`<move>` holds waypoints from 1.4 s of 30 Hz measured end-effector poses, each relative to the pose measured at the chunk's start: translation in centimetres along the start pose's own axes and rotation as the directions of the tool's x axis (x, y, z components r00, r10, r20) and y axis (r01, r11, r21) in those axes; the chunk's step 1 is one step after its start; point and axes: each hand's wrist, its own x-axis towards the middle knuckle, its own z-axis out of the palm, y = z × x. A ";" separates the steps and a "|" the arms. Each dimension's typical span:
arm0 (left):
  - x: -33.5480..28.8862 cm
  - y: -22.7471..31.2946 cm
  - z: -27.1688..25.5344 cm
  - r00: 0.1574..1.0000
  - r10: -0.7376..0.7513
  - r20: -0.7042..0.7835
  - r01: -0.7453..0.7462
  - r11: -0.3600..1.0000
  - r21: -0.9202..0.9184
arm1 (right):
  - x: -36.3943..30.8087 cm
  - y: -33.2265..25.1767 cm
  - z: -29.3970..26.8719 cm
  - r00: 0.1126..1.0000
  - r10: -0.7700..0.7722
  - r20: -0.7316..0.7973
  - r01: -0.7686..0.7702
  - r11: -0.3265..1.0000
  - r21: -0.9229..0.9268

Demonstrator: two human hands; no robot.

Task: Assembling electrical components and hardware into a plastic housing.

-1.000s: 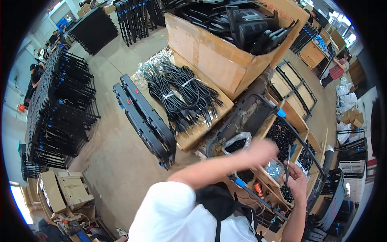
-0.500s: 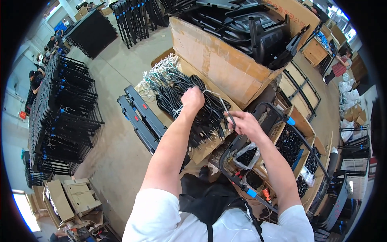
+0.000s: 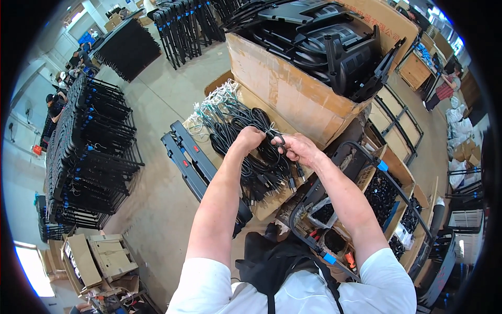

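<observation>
Left hand [image 3: 249,139] closed around a coiled bundle of black rubber power cables [image 3: 261,159]. Right hand [image 3: 298,148] just beside, pinching a small scissor-like cutter [image 3: 278,139] over the bundle's white tie.

Bright, even daylight indoors; heavy fisheye, sharp centre.

You get flat, diffuse light over the concrete floor [image 3: 157,94], with only soft, short shadows under the stacked black frames [image 3: 89,152] and beside the big cardboard box [image 3: 293,94]. Blown-out white patches sit at the lower-left rim and upper-right rim, where windows or doorways flare. A black vignette rings the picture; straight edges bow hard toward it, and detail near the rim smears. Your hands [image 3: 272,144] are crisp, no motion blur. The black cables [image 3: 246,141] and black plastic parts lose texture in their darkest areas. Your white shirt [image 3: 219,288] runs near clipping.
</observation>
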 end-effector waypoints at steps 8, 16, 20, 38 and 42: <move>-3.3 0.2 -6.6 0.952 0.277 -0.133 -0.303 0.777 -0.551 | -2.2 -1.4 1.2 0.977 -0.203 0.065 0.209 0.974 -0.088; -11.5 2.4 -12.1 0.935 0.239 -0.264 -0.185 0.960 0.212 | -5.4 0.2 2.4 0.991 -0.062 0.117 0.070 0.995 -0.065; -9.6 -1.7 -5.5 0.947 0.293 -0.131 -0.137 0.738 0.661 | -3.7 1.2 4.6 0.974 0.051 0.219 -0.049 0.999 -0.014; -8.3 -1.8 -7.0 0.995 0.083 -0.060 -0.036 0.833 0.553 | -1.5 1.4 6.6 0.970 0.133 0.205 -0.146 0.988 0.052; -8.7 -1.9 -7.1 0.996 0.084 -0.031 -0.050 0.809 0.586 | -1.2 2.2 6.8 0.978 0.067 0.199 -0.076 0.996 0.037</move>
